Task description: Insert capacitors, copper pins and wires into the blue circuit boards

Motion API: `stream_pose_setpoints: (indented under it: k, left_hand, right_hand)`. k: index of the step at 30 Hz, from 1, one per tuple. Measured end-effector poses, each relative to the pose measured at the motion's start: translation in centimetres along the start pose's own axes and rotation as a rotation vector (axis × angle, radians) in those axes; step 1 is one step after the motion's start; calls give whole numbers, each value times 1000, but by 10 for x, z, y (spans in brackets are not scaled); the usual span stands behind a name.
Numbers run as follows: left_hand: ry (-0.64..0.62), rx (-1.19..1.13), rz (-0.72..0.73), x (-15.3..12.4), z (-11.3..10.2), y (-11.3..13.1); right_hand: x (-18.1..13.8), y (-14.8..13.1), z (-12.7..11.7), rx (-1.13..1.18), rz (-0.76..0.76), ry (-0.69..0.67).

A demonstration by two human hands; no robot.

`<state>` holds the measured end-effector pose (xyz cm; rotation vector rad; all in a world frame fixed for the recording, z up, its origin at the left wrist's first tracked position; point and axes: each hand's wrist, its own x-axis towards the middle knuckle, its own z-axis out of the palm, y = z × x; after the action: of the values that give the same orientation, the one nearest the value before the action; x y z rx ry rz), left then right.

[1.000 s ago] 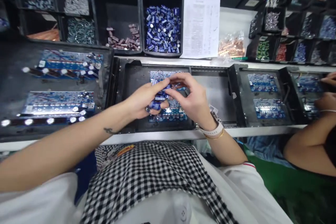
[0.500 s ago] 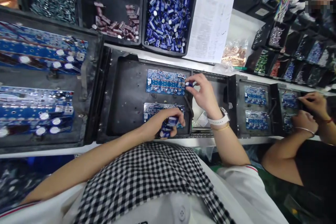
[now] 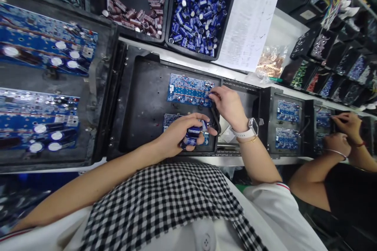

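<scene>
Several blue capacitors (image 3: pixel 192 136) lie in my left hand (image 3: pixel 182 131), whose fingers curl round them above the lower circuit board (image 3: pixel 170 119). One blue capacitor (image 3: pixel 205 125) sticks out near its fingertips. At the right end of the upper blue circuit board (image 3: pixel 188 89), my right hand (image 3: pixel 228 104) pinches a blue capacitor, mostly hidden by the fingers, with its fingertips close to the board's surface. Both boards sit in a black tray (image 3: pixel 144 98). My left hand covers much of the lower board.
Behind the tray stand a bin of blue capacitors (image 3: pixel 196 15) and a bin of brown capacitors (image 3: pixel 138 19), beside a printed sheet (image 3: pixel 247 23). Larger populated boards (image 3: pixel 38 113) fill a tray at left. At right, a co-worker's hands (image 3: pixel 343 133) work over another tray.
My right fingertips have closed in on the upper board's right end with the blue capacitor. My left hand has shifted right and its fingers have opened a little, showing a capacitor near the tips.
</scene>
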<state>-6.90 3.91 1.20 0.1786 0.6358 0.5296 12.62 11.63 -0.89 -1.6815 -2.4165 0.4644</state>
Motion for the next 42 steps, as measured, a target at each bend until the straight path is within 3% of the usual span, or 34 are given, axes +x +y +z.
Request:
stream_pose_setpoints:
  k: [10,16,20,23,28,33,37,42]
  left_hand:
    - [142,-27,104,6,-2,4]
    - [212,-42,148,8,-2,6]
    - [226,29,203,9,-1,4]
    - [227,106,225,9,2,1]
    - [253,163,119,9,0,-6]
    - [61,139,-25,9,-3,-6]
    - [111,117,-33,9,-2,-4]
    - [154,92,20,9,-4,-5]
  right_hand:
    - [-2,-2,2,-90,20,-15]
    - [-5,4,12,-128,-91,20]
    - [-21,-15,-5,-31,-53,155]
    - [-41,-36,-24,127,-56,110]
    - [-48,-26,-16,-43,-10,143]
    - [-34,-5,8,-110,-24,107]
    - [-32,-5,10,-133,-47,113]
    - [-33,-5,12,-212,-186,106]
